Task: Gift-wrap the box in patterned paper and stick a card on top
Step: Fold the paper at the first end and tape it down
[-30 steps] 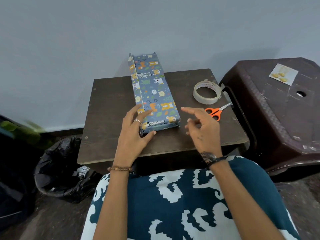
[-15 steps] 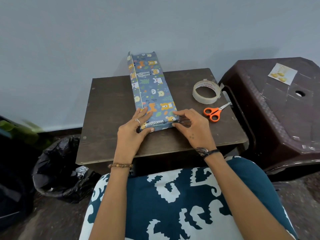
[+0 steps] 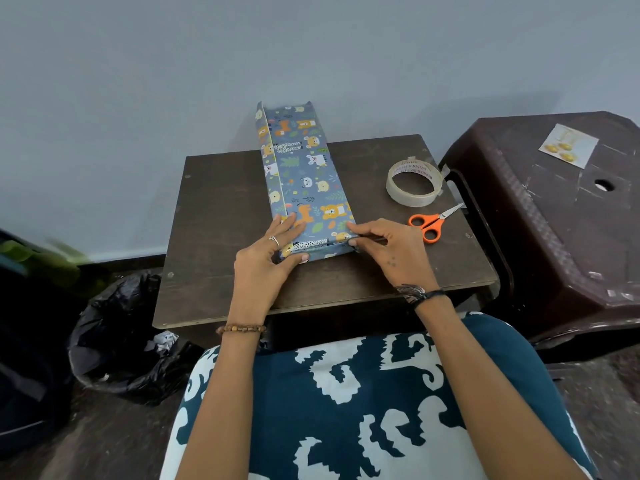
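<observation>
**A:** Grey-blue wall fills the top of the frame, and below it your small dark table (image 3: 221, 216) sits mid-frame with a black bin bag (image 3: 114, 341) on the floor at lower left.

**B:** Where's the box?

**A:** Centre of the table, running away from you toward the wall. The box (image 3: 304, 174) already wears its patterned paper along its length; a loose strip of paper stands up along its left edge, and I'd judge you are now closing the near end.

**B:** And my hands?

**A:** Your left hand (image 3: 266, 254) lies on the near left corner, fingers straight on top and thumb against the end face, pressing rather than gripping. Your right hand (image 3: 388, 251) pinches the paper at the near right corner, fingers curled on the fold.

**B:** What next?

**A:** Probably a crease held flat, then tape. The tape roll (image 3: 414, 183) and orange scissors (image 3: 431, 223) lie to the right on the table, so one hand must let go while the other keeps the fold down. The card (image 3: 568, 145) waits on the brown plastic stool (image 3: 554, 237) at the right edge.
</observation>
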